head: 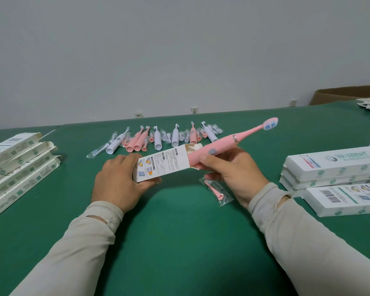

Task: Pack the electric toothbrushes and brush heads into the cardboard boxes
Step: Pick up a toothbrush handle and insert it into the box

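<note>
A green table (179, 242) carried everything. Beyond the fingers (124, 159) of the left hand lay a row of pink and white toothbrush handles (158, 138) and bagged brush heads — all flat on the cloth. Just under the right hand's fingers (212, 175) lay one bagged pink brush head (216, 190). Well left of the fingers sat open boxes (15, 167) side by side; well right — a stack of closed boxes (333, 167).
</note>
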